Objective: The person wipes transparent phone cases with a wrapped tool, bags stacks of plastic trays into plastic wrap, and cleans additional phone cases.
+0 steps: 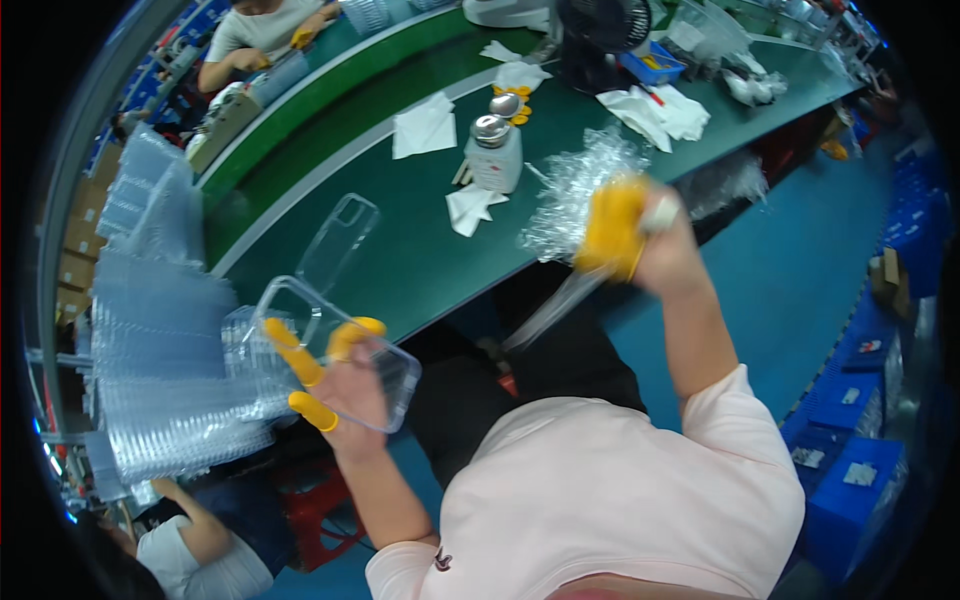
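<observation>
Clear plastic makes up the phone case [402,385] in the left hand [352,398], which grips it over the floor side of the table's near edge, tilted, with yellow covers [292,352] on the fingers. The right hand [640,235], blurred and also wearing yellow covers, is closed, and a strip of clear film [562,308] slants down from it toward the person's dark trousers [575,365]. Exactly how the fingers pinch that strip is too blurred to tell.

Just beyond the right hand, a heap of crinkled clear film [570,190] lies at the edge of the green table [400,260]. A second clear case [340,240] lies flat on the table, beyond the one in the left hand. Farther in stands a pale bottle [497,160] with a metal top, a white wipe [470,209] just in front of it and another sheet [425,127] to its left. A black fan [603,40] stands toward the back, near a blue box [652,65]. Stacked clear trays [165,330] rise to the left of the left hand. A co-worker in a white top [262,35] sits across the table.
</observation>
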`<state>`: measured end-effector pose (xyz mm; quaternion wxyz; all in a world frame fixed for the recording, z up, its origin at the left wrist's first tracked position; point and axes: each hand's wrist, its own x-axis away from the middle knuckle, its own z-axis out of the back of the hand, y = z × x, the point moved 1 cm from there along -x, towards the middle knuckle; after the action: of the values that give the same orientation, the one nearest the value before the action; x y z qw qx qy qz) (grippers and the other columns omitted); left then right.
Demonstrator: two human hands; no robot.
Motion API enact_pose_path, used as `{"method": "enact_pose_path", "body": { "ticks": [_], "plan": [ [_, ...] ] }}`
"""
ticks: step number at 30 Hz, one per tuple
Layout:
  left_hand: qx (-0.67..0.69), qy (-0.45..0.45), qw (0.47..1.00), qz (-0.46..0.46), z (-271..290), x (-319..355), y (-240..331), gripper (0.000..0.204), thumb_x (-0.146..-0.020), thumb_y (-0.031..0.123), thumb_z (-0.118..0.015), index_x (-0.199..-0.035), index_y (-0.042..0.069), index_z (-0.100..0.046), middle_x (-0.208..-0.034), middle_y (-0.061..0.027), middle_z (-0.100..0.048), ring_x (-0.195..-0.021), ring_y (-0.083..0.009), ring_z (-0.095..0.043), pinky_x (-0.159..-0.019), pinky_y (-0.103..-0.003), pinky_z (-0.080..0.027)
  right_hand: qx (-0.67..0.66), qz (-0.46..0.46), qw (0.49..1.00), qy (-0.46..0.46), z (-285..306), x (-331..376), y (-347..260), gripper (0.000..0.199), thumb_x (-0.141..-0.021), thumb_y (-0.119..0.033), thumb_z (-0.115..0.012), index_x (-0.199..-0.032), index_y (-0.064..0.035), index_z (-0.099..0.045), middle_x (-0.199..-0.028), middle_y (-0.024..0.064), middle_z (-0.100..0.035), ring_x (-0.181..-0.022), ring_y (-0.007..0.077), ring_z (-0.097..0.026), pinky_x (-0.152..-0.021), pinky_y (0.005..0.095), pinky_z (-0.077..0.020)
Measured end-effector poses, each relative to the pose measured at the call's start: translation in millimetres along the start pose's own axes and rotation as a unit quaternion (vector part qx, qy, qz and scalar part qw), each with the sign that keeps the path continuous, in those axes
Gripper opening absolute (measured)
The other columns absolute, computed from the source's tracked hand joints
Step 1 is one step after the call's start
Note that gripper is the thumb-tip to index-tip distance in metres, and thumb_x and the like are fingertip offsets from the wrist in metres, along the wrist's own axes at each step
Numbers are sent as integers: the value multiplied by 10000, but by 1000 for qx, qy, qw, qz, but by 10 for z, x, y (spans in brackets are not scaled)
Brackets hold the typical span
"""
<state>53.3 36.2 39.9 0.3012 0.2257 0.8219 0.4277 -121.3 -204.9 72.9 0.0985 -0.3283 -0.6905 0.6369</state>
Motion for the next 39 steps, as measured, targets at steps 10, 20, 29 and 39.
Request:
{"method": "enact_pose_path", "body": {
  "ticks": [10,20,29,39],
  "plan": [
    [-790,-115,602,22,78,-240,-330,857,-565,307,-754,-1249,-13,-349,-1074,-243,-464,-1136,-393,-294,-956,-453,-250,314,58,905,281,712,-425,402,379,-807,-223,-548,-1087,24,-483,-833,111,-540,-698,183,-502,-690,280,-427],
    [-695,-52,717,-5,272,-23,-473,739,-528,242,-779,-1136,-24,-452,-1185,-176,-430,-1202,-331,-287,-991,-413,-238,-158,-148,976,19,240,-504,782,390,-930,-302,-277,-1013,14,-491,-939,124,-562,-770,163,-561,-684,258,-461],
    [-713,-36,700,-16,345,19,-541,781,-517,302,-779,-1163,12,-447,-1172,-118,-479,-1193,-259,-352,-1006,-411,-216,-95,-205,973,-46,-455,-462,1235,198,-842,-131,-533,-966,17,-495,-814,74,-551,-642,96,-540,-533,179,-416],
    [-713,-33,700,-31,369,19,-549,775,-516,300,-780,-1156,12,-451,-1160,-113,-488,-1190,-255,-358,-999,-408,-226,-55,-207,974,-69,-464,-474,1263,191,-830,-94,-537,-973,25,-497,-841,96,-562,-657,105,-545,-564,195,-427]
  ]
}}
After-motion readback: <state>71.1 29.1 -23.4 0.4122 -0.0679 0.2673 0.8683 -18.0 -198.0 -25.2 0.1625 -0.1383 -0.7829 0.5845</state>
